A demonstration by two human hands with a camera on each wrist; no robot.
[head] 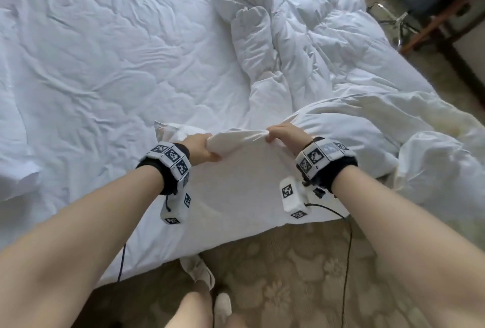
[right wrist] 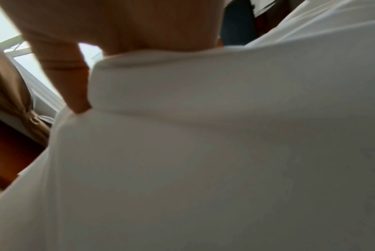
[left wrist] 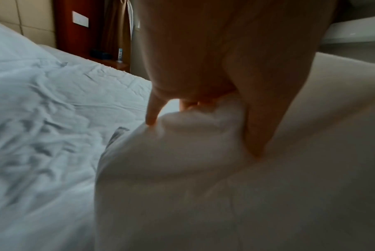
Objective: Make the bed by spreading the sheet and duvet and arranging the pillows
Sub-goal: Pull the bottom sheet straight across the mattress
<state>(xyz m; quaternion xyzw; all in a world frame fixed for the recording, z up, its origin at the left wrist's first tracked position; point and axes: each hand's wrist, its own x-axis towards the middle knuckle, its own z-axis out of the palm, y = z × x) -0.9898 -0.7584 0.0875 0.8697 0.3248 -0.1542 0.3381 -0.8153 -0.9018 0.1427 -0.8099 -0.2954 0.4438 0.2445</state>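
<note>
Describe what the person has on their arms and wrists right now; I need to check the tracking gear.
Both forearms are bare, no sleeves. Each wrist wears a black band ringed with white blocks printed with black square markers. A white marker-tagged box hangs under each wrist, left and right. A thin black cable trails down from the right box, another from the left. The left hand and right hand are gloveless.

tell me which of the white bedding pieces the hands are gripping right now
The duvet, at its near edge. The left hand and right hand both bunch it; the wrinkled sheet lies flat and untouched.
</note>
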